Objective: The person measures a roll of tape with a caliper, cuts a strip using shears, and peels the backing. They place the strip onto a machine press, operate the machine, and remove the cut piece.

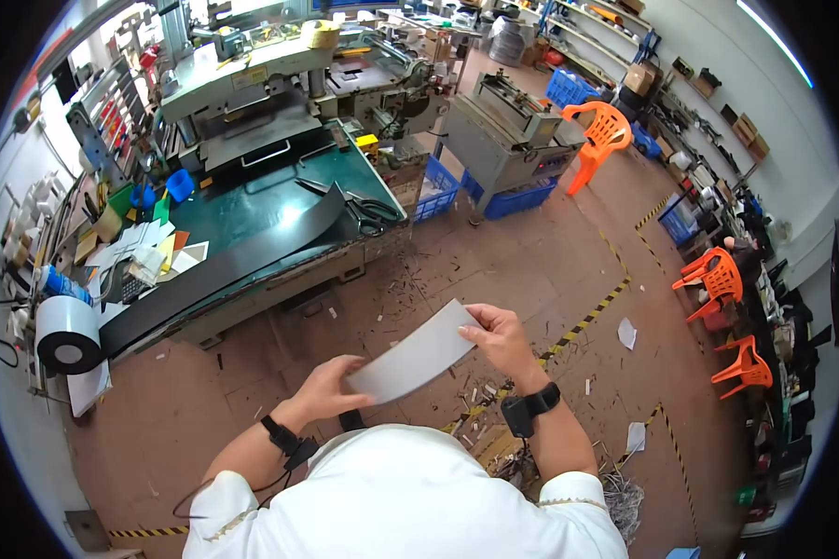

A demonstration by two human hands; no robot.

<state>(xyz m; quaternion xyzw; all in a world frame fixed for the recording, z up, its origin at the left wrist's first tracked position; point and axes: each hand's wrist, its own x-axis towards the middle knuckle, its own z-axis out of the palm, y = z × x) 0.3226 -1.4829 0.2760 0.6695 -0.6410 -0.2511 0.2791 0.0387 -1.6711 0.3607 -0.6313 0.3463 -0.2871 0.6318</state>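
Note:
Between my two hands, in front of my body, a pale grey-white rectangular sheet (415, 356) is held up over the floor, slightly curved along its length. My left hand (331, 387) grips its left end, with the fingers behind it and the thumb along the lower corner. At the upper right end, my right hand (499, 337) pinches the edge between thumb and fingers. Both wrists wear black straps with small devices. Ahead on the green-topped machine table (252, 200) lie a long black strip (238, 265) and large black scissors (368, 210).
A white roll (68, 334) sits at the table's left end, near papers and blue cups. Orange chairs (601, 135) and shelves line the right side. A grey machine (508, 126) stands beyond blue crates. Scraps and yellow-black tape (583, 321) mark the floor.

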